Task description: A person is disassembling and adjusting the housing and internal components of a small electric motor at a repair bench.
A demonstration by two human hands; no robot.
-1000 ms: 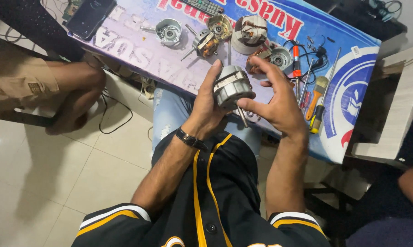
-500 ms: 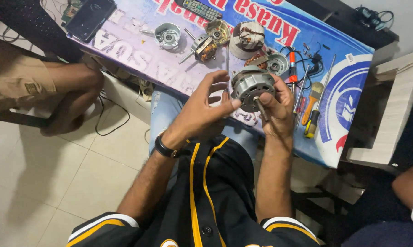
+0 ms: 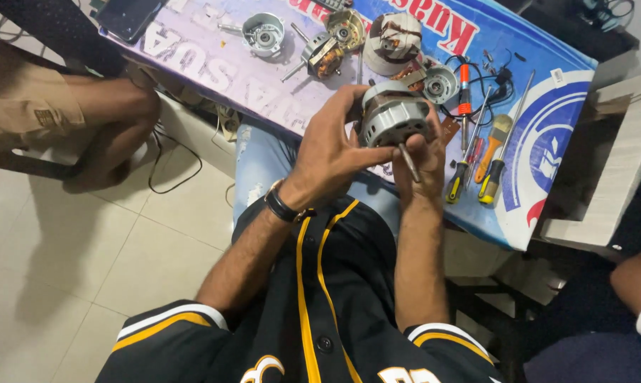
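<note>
Beyond our hands lies the blue table. Between them we hold the grey motor, likely heavy and rigid: left hand clasps its casing, right hand grips underneath, beside the slippery shaft.

Single head-worn camera, looking steeply down over the wearer's chest, close on both hands, left hand, right hand, bench slanting from 11 to 3 o'clock, floor at 8 o'clock
</note>
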